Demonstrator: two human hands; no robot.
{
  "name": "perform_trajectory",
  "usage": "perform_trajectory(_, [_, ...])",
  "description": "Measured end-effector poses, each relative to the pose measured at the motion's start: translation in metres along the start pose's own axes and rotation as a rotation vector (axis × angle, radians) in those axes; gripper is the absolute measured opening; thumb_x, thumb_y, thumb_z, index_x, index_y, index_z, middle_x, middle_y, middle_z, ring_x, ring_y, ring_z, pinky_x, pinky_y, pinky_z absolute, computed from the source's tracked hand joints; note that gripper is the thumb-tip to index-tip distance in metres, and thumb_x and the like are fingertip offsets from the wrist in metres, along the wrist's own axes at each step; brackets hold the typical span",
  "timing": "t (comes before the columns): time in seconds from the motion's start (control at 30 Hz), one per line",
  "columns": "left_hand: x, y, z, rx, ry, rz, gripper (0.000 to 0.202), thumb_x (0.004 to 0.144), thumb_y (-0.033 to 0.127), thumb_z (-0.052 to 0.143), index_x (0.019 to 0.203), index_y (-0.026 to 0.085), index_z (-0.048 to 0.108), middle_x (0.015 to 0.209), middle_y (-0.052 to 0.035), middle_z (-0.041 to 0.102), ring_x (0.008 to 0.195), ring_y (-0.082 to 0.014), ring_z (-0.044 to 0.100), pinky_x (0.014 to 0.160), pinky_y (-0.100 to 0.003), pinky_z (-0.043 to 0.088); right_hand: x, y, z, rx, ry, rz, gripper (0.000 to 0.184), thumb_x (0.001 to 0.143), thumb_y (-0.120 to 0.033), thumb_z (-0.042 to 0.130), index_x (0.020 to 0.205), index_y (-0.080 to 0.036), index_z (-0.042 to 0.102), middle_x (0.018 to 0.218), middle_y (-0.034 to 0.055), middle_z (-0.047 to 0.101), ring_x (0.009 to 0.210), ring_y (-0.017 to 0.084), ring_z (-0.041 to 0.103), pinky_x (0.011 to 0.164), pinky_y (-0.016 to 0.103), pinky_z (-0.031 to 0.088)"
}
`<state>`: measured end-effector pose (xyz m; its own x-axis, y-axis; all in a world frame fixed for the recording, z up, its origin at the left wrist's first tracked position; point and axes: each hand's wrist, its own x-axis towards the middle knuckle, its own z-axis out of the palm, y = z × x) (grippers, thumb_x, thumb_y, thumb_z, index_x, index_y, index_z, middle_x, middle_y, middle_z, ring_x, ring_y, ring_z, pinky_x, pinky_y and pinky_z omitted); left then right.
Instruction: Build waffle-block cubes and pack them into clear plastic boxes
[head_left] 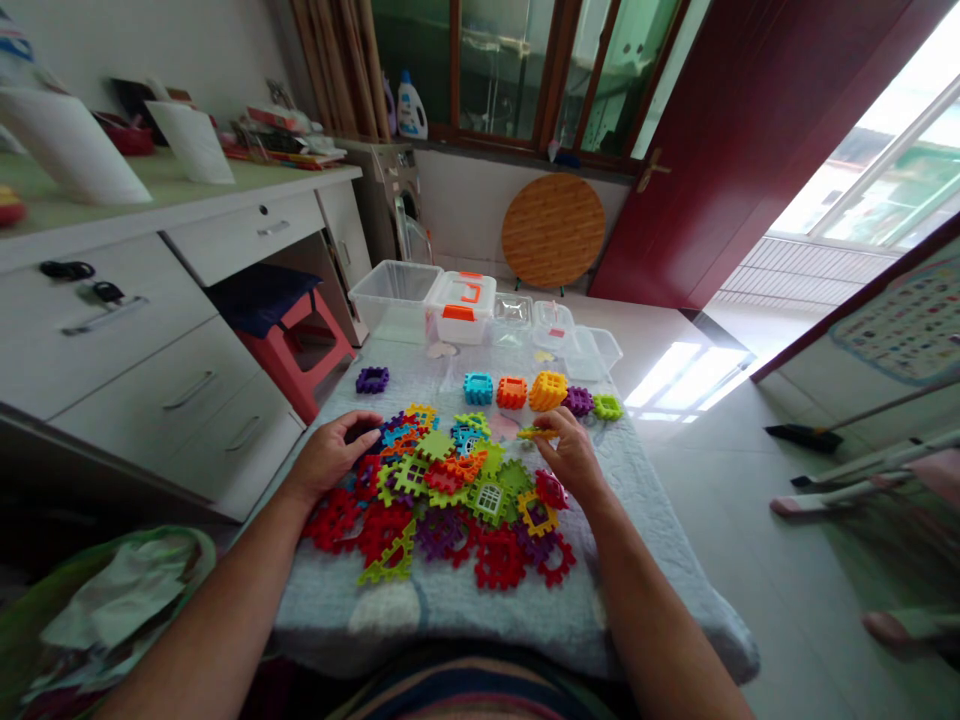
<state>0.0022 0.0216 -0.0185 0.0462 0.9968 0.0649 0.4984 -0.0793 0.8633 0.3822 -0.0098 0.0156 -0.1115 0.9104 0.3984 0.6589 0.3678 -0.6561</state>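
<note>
A pile of colourful interlocking plastic building pieces (442,475) with notched edges lies on the cloth-covered table. At its left edge my left hand (334,455) rests beside the blue and red pieces, fingers loosely curved and apart, holding nothing that I can see. My right hand (571,458) pinches a flat yellow building piece (536,433) over the pile's right side. Just beyond that hand stand stacks of like pieces: a yellow stack (548,390), an orange stack (512,392), a blue stack (478,388), a purple stack (578,401) and a green stack (607,407).
Another purple stack (373,380) sits at the far left. Along the table's back stand a clear open bin (397,295), a lidded box with orange clips (461,305) and several small clear containers. A red stool (296,340) is left of the table; a bag-lined bin (112,600) is nearer.
</note>
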Motion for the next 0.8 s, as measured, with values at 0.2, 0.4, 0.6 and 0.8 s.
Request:
perform_trajectory(0.2, [0.0,0.003,0.001,-0.009,0.016,0.001,0.048,0.072,0.055,0.066,0.103,0.018,0.068,0.101,-0.0065,0.073,0.094,-0.0251,0.068,0.091,-0.038,0.053,-0.004,-0.008,-0.009,0.023,-0.3,-0.024,0.015,0.078,-0.032,0.069,0.086,-0.021,0.063,0.086,0.0016,0.062,0.081,0.017,0.059,0.076,0.03,0.045])
perform_trajectory(0.4, [0.0,0.003,0.001,-0.004,0.009,0.001,0.049,0.073,0.056,0.065,0.104,0.019,0.067,0.104,-0.0073,0.072,0.097,-0.0266,0.067,0.095,-0.041,0.051,-0.004,0.007,-0.012,-0.051,-0.182,0.014,0.011,0.082,-0.026,0.059,0.09,-0.021,0.064,0.094,0.0056,0.068,0.093,0.022,0.06,0.087,0.037,0.046])
perform_trajectory(0.6, [0.001,-0.001,0.001,0.003,0.011,0.004,0.048,0.073,0.056,0.065,0.104,0.019,0.067,0.105,-0.008,0.072,0.099,-0.0271,0.066,0.097,-0.042,0.05,-0.006,0.011,-0.009,-0.118,-0.395,-0.036,0.049,0.064,-0.007,0.054,0.11,-0.021,0.062,0.112,0.0076,0.065,0.109,0.025,0.056,0.098,0.041,0.042])
perform_trajectory(0.8, [0.001,-0.002,0.0,0.007,0.008,0.014,0.046,0.073,0.054,0.065,0.104,0.019,0.067,0.105,-0.0072,0.072,0.098,-0.0262,0.067,0.096,-0.04,0.051,-0.006,0.013,-0.007,-0.123,-0.329,-0.02,0.049,0.067,-0.01,0.056,0.114,-0.02,0.06,0.113,0.0088,0.064,0.106,0.025,0.057,0.097,0.041,0.043])
